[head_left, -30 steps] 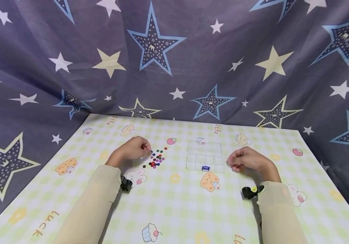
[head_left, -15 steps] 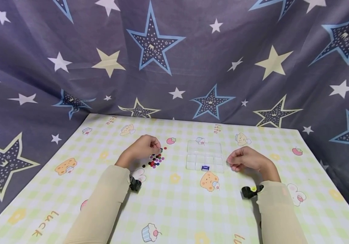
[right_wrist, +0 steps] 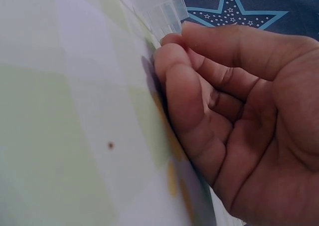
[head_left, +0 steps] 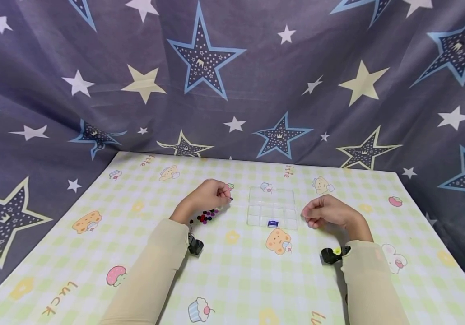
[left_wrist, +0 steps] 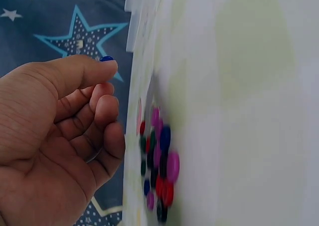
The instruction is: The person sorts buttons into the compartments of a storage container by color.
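My left hand [head_left: 211, 195] pinches a small blue button [left_wrist: 106, 59] between thumb and fingertips, raised off the table. In the left wrist view only the button's edge shows past the thumb tip. Below that hand lies a loose pile of buttons [head_left: 207, 217] in red, purple, blue, green and black, partly hidden by the hand in the head view. A clear plastic compartment box [head_left: 261, 205] with a dark blue latch [head_left: 273, 223] stands between the hands. Beside its right edge rests my right hand [head_left: 332, 211], fingers loosely curled and nothing visible in them.
A pale checked cloth [head_left: 232, 271] with cartoon prints covers the table. Behind it hangs a dark curtain [head_left: 232, 90] with stars. Each wrist carries a black camera, such as the left wrist camera [head_left: 195, 245].
The left hand has moved right from the button pile toward the box, carrying the blue button. The right hand and the box have stayed in place.
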Motion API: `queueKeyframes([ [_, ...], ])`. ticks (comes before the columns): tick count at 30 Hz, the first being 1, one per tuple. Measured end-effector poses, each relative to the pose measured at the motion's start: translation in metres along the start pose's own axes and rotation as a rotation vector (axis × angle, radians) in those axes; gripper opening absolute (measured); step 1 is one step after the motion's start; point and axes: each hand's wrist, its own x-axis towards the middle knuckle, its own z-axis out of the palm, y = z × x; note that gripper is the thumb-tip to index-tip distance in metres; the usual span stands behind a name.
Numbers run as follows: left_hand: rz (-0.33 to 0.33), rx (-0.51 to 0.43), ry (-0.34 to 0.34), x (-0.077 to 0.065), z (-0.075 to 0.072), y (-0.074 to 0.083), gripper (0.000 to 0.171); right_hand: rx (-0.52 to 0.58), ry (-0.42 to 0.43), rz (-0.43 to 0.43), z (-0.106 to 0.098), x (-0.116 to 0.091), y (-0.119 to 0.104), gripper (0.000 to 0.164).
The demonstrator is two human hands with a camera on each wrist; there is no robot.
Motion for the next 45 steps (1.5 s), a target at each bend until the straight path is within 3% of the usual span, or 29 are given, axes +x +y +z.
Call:
queueKeyframes([
  [26,0.058,0.01,-0.041,0.026,0.035,0.029,0.003,0.01,0.01,0.019,0.003,0.002,-0.001,0.019],
  [37,0.047,0.119,-0.025,0.031,0.041,0.033,0.005,0.011,0.018,0.032,0.003,0.001,-0.001,0.021],
  [45,0.043,0.062,-0.046,0.031,0.041,0.038,0.005,0.012,0.017,0.028,0.002,0.0,-0.002,0.021],
])
